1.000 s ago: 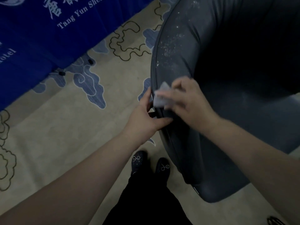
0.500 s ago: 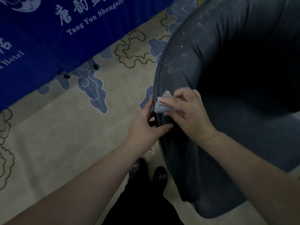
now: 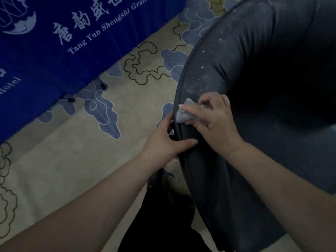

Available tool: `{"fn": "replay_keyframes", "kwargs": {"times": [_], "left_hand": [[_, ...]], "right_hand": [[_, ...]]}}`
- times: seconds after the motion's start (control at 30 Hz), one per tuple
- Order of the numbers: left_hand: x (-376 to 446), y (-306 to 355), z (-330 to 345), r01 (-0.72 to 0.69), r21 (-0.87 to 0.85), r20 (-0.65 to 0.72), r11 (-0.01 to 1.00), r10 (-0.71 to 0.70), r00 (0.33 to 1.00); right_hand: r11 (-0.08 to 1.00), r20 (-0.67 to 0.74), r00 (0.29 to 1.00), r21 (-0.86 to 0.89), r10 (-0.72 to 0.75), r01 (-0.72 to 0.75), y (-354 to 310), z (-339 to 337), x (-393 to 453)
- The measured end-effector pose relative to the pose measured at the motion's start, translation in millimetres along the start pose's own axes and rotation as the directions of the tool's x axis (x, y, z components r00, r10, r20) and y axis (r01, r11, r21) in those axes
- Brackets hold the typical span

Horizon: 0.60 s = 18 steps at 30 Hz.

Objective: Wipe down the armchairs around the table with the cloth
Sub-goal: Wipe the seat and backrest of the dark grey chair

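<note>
Grey cloth [image 3: 183, 115] sits bunched in the right hand [image 3: 214, 122], pinched against the armchair [image 3: 227, 70] rim at frame centre to rub off dust. Left hand [image 3: 167, 140] grips that edge, likely steadying it.

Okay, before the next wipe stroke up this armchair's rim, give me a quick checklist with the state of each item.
1. Cloth held in right hand: ok, fingers are curled around it.
2. Cloth touching the armchair rim: ok, it lies on the edge piping.
3. Left hand steadying the chair: ok, it grips the rim just below the cloth.
4. Dirt left ahead: not ok, white specks cover the rim above the cloth.
5. Cloth clean enough: cannot tell, too crumpled and dim.
6. Room beside the blue table skirt: ok, carpet lies between.
</note>
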<state>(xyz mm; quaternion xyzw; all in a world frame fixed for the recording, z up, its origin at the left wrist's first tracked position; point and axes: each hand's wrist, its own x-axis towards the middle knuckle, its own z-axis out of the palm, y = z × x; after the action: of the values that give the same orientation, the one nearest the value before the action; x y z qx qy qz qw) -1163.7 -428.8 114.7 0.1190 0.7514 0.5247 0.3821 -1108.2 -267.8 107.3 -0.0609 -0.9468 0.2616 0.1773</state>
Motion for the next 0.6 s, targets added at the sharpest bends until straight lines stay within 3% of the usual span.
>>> {"fn": "replay_keyframes", "kwargs": {"times": [0.2, 0.43, 0.5, 0.6], "left_hand": [[31.2, 20.8, -18.9, -0.042, -0.051, 0.099, 0.998, 0.047, 0.994], [60.0, 36.2, -32.1, -0.063, -0.032, 0.196, 0.997, 0.068, 0.978], [64.7, 37.2, -34.2, -0.047, -0.04, 0.213, 0.998, 0.054, 0.975], [74.5, 41.7, -38.0, -0.035, -0.052, 0.243, 0.998, 0.047, 0.969]], "right_hand": [[0.992, -0.076, 0.992, -0.075, 0.096, -0.102, 16.1, 2.1, 70.5], [0.989, -0.076, 0.988, -0.05, 0.133, -0.137, 3.9, 1.7, 28.7], [0.982, -0.09, 0.989, -0.135, 0.118, -0.129, 15.3, -0.1, 57.4], [0.951, -0.151, 0.961, -0.172, 0.232, -0.257, 39.3, -4.9, 113.4]]}}
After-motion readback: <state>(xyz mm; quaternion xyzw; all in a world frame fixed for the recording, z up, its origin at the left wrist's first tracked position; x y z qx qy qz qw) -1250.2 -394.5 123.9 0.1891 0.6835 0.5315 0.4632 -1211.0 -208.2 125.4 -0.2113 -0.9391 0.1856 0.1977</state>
